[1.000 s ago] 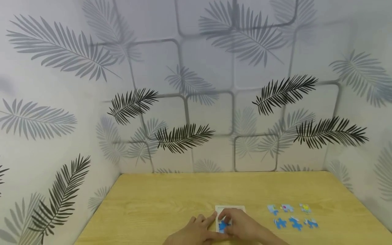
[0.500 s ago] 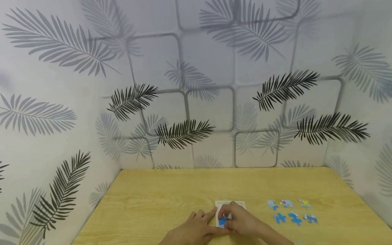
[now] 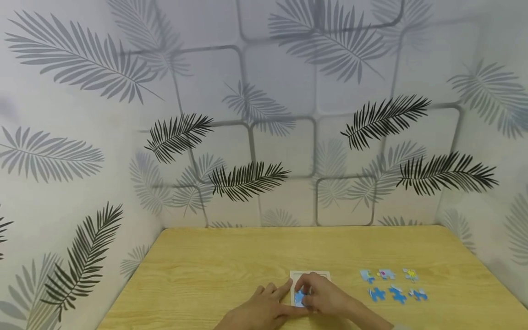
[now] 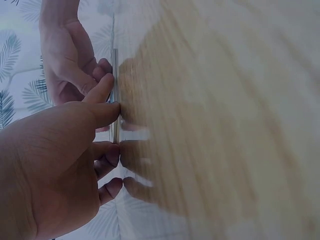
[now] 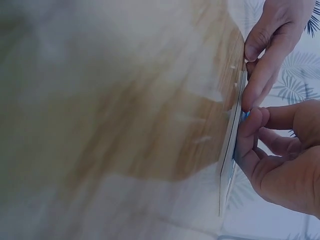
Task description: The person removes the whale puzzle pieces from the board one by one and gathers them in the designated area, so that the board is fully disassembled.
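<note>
A small white puzzle frame lies flat near the table's front edge, with blue jigsaw piece area showing inside it. My left hand rests at its near left corner, index finger straight along the left edge and thumb along the near edge. Over the frame, my right hand has thumb and index finger curled together on a blue puzzle piece. That piece is mostly covered by the fingers; in the right wrist view a bit of blue peeks out by the fingertips of the right hand.
Several loose jigsaw pieces lie in two rows to the right, among them a yellow-flowered one, a pink-marked one and a blue one. Behind the wooden table rises a wall with a leaf pattern.
The head view has tipped down slightly. The right fingers have shifted a little over the frame, and the blue inside it now looks lighter. The left hand stays at the corner.
</note>
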Motion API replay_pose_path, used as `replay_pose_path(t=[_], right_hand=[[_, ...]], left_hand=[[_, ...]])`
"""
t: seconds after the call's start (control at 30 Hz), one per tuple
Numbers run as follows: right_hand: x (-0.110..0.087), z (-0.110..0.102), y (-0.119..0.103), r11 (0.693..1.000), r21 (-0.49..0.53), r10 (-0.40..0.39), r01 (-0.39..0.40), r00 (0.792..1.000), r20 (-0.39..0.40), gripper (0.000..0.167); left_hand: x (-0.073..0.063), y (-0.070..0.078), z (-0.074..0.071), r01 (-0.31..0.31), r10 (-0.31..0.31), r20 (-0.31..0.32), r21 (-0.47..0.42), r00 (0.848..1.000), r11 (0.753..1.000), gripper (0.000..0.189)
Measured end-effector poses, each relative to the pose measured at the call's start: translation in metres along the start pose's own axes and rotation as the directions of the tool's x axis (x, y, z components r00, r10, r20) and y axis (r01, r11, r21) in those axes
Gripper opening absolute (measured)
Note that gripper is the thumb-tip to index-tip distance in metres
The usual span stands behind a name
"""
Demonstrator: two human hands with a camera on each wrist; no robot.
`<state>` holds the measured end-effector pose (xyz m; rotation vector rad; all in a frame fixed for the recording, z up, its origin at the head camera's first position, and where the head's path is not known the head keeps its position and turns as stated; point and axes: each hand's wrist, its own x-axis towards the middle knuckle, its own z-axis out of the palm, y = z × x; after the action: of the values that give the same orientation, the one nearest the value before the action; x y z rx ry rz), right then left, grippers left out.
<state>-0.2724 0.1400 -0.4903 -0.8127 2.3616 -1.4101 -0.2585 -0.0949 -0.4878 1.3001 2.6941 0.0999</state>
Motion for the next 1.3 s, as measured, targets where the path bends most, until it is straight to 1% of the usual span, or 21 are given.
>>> replay_pose_path(t=[0.17, 0.23, 0.4, 0.5, 0.6, 0.7, 0.77, 0.83, 0.9, 0.97, 1.03, 1.17, 1.3], right_hand=[[0.002, 0.0, 0.004, 1.0, 0.021, -0.019, 0.019, 1.0, 0.003, 0.017], [0.002, 0.0, 0.006, 0.999, 0.05, -0.012, 0.012, 1.0, -0.006, 0.015], [-0.001, -0.004, 0.007, 0.987, 0.158, 0.035, -0.026, 0.998, -0.054, 0.012], [-0.007, -0.009, 0.007, 0.983, 0.181, 0.056, -0.041, 0.995, -0.077, 0.011], [-0.016, -0.019, 0.008, 0.986, 0.16, 0.064, -0.05, 0.995, -0.08, 0.008], [-0.03, -0.032, 0.011, 0.987, 0.145, 0.083, -0.07, 0.993, -0.085, 0.012], [-0.04, -0.042, 0.016, 0.989, 0.132, 0.085, -0.072, 0.992, -0.091, 0.014], [-0.051, -0.051, 0.023, 0.991, 0.107, 0.087, -0.077, 0.992, -0.095, 0.016], [-0.061, -0.058, 0.031, 0.995, 0.075, 0.076, -0.07, 0.993, -0.088, 0.016], [-0.072, -0.064, 0.038, 0.998, 0.039, 0.056, -0.053, 0.996, -0.076, 0.016], [-0.082, -0.071, 0.044, 1.0, -0.014, 0.015, -0.017, 0.997, -0.076, 0.014], [-0.102, -0.087, 0.052, 0.997, -0.071, -0.037, 0.033, 0.997, -0.067, 0.009], [-0.118, -0.1, 0.055, 0.993, -0.117, 0.002, -0.01, 0.997, -0.074, 0.007]], left_hand=[[0.0, -0.001, 0.002, -0.017, 0.018, -0.018, 0.037, 1.0, 0.999, 0.056], [0.0, -0.001, 0.002, -0.012, 0.012, -0.016, 0.026, 1.0, 1.0, 0.057], [0.002, 0.0, 0.002, -0.012, 0.012, -0.014, 0.001, 1.0, 1.0, 0.059], [0.002, 0.0, 0.003, -0.019, 0.019, -0.009, 0.003, 1.0, 1.0, 0.06], [0.002, 0.0, 0.005, 0.006, -0.006, 0.012, -0.033, 1.0, 0.999, 0.059], [0.003, 0.0, 0.006, 0.049, -0.046, 0.034, -0.069, 0.998, 0.996, 0.06], [0.004, 0.0, 0.006, 0.07, -0.067, 0.043, -0.077, 0.997, 0.995, 0.061], [0.004, 0.0, 0.006, 0.076, -0.073, 0.042, -0.069, 0.996, 0.995, 0.061], [0.003, 0.0, 0.005, 0.083, -0.08, 0.046, -0.08, 0.996, 0.993, 0.06], [0.002, 0.0, 0.005, 0.083, -0.079, 0.045, -0.092, 0.996, 0.992, 0.059], [0.001, -0.001, 0.006, 0.074, -0.07, 0.042, -0.1, 0.997, 0.992, 0.057], [0.001, -0.003, 0.007, 0.039, -0.036, 0.028, -0.09, 0.999, 0.995, 0.057], [0.003, -0.004, 0.006, 0.03, -0.028, 0.025, -0.084, 0.999, 0.996, 0.057]])
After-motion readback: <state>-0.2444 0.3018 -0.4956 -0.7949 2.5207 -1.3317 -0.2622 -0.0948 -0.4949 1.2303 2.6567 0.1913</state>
